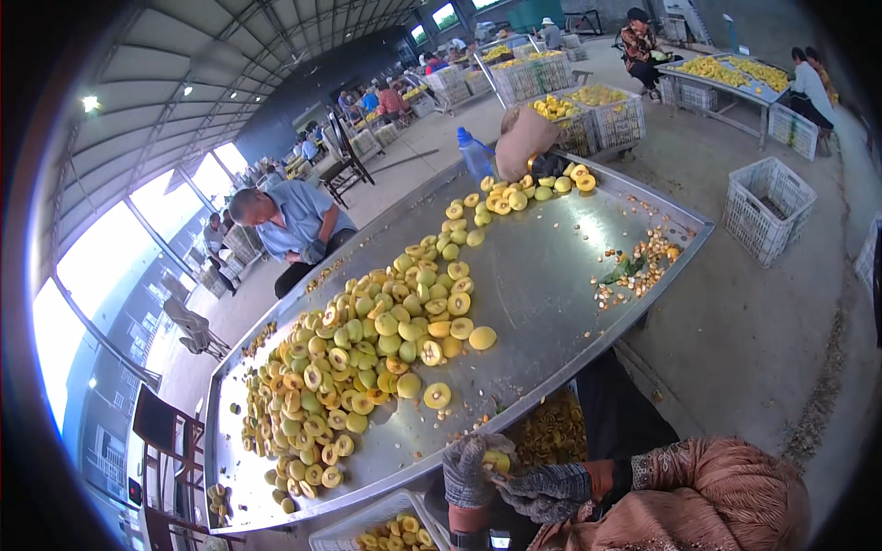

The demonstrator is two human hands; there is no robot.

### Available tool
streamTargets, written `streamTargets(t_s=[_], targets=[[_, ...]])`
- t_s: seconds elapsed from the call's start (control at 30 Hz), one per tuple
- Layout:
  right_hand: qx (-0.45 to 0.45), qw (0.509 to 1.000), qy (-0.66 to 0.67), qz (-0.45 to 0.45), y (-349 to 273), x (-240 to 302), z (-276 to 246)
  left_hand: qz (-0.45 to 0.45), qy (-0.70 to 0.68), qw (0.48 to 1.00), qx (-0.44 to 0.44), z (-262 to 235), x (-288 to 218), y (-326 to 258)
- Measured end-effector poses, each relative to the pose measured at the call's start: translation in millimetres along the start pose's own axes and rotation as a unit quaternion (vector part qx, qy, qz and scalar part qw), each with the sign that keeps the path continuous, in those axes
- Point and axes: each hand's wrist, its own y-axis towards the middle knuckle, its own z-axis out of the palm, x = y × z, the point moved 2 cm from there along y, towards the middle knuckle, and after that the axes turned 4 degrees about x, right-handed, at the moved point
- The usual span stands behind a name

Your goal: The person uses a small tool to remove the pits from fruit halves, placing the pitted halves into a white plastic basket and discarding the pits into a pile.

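Fruit pile (367, 358) crowds the tray's (551, 275) left; its middle lies bare.

A long metal counter (551, 275) runs from the lower left to the upper right. A heap of halved fruit (367, 367) lies on its left half, a smaller bunch (514, 195) at its far end beside a bottle (474, 154), and a scatter of pits (638, 266) near its right edge. At the near edge, the left hand (467, 470) and right hand (542, 491) meet around one fruit (497, 459), above a crate of fruit (390, 531). An empty crate (767, 209) stands on the floor to the right.
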Motion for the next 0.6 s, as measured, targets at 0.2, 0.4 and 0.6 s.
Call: streamTargets(t_s=[0.2, 0.4, 0.6], targets=[[-0.215, 0.960, -0.175, 0.034, 2.3, 1.8, 7.9, -0.018, -0.413, 0.897, -0.156, 16.3, 28.5, -14.1], [-0.346, 0.446, -0.710, 0.421, -53.7, 61.2, -47.3, 0.110, 0.305, 0.903, -0.283, -47.1, 18.0, -39.4], [-0.336, 0.239, -0.837, 0.360, -84.4, 92.9, -62.8, -0.200, 0.343, 0.873, -0.282, -173.6, 100.7, -147.1]])
